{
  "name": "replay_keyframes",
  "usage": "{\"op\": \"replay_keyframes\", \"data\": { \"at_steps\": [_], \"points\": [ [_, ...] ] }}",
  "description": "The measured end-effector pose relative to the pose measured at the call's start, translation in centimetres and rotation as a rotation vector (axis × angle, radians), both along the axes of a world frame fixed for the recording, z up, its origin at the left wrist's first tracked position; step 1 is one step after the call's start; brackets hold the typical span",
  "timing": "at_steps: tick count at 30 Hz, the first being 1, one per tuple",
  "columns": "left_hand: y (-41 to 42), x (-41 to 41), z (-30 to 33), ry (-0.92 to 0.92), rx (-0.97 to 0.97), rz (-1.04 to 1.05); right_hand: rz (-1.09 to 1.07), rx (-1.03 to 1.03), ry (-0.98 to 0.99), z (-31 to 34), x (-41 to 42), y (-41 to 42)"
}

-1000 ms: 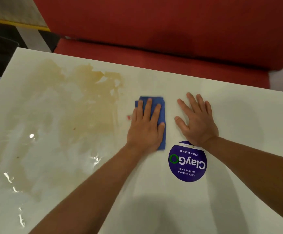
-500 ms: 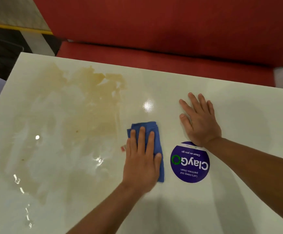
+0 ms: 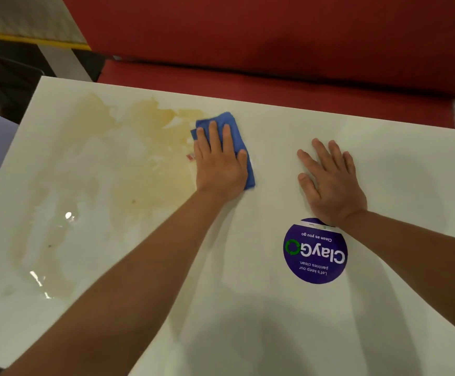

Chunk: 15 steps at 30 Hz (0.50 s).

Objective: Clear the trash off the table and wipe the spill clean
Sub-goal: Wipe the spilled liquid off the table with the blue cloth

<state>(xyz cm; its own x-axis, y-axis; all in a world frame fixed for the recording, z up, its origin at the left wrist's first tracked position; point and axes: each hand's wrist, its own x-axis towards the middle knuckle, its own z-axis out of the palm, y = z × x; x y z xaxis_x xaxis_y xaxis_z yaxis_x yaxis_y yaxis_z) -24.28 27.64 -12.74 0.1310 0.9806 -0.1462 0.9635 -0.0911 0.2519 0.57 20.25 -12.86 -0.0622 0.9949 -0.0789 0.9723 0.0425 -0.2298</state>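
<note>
I see both forearms bare up to the frame's edge, no sleeves on them. My left hand (image 3: 220, 164) and right hand (image 3: 332, 183) wear no gloves, rings, watch or wristband; nails are short.

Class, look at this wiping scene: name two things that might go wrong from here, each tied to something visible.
1. The small blue cloth under the left hand faces a wide tan spill; it may saturate and smear the liquid instead of lifting it.
2. The spill reaches close to the table's left edge; leftward strokes might push it over.
</note>
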Motion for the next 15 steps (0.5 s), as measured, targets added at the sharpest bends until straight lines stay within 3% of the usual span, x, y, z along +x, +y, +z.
{"op": "replay_keyframes", "data": {
  "at_steps": [7, 15],
  "points": [
    [-15.3, 0.9, 0.9, -0.006, -0.029, -0.147, 0.005, 0.009, 0.007, 0.1, 0.0, -0.1],
    [-6.0, 2.0, 0.8, -0.01, -0.043, -0.234, 0.003, -0.018, 0.008, 0.3, -0.1, -0.1]
  ]
}}
